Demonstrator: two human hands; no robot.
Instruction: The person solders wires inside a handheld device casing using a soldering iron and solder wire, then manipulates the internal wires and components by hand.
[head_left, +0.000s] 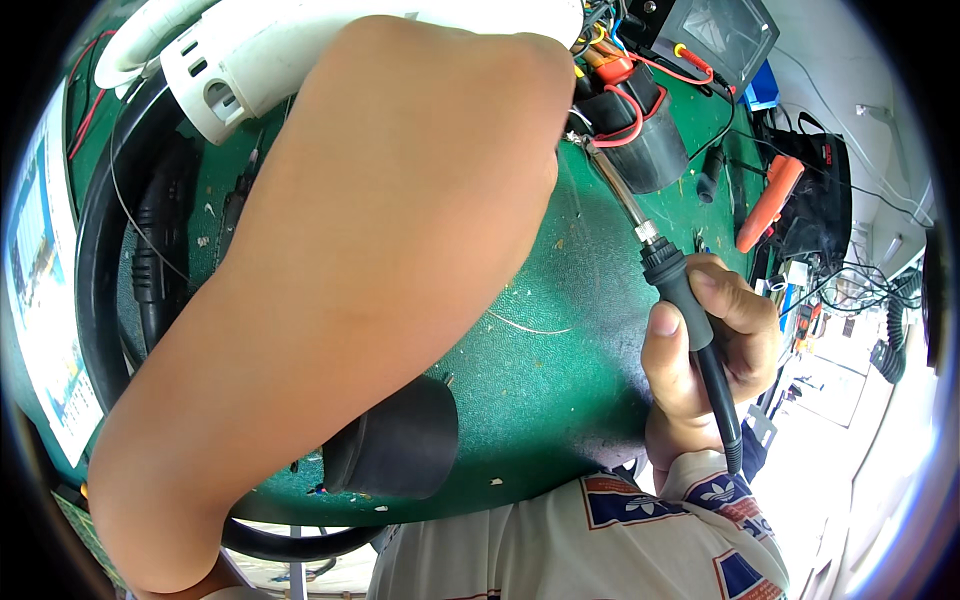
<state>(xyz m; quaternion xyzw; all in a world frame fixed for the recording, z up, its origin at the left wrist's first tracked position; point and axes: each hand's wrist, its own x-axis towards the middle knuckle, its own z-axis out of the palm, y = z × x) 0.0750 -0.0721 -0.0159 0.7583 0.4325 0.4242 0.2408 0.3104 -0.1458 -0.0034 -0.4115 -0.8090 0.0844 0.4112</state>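
My right hand (745, 345) grips a soldering iron (688, 295) by its dark handle, thumb on the near side. Its metal shaft slants up and left, and the tip lies at or very near a wire end beside a black round housing (650, 150). A red wire (632, 130) loops over that housing, with several coloured wires bunched above it. My left arm (330, 270) reaches across the table to the far side. Of my left hand (480, 90) only the back shows, close to the iron's tip; its fingers are hidden, and what they hold cannot be seen.
A white plastic casing (260, 60) lies behind my left arm. Thick black cable (95, 220) curves at the left. Another black round part (410, 440) sits near the front edge of the green mat (540, 370). An orange-handled tool (770, 205) and a grey device (722, 40) stand at right.
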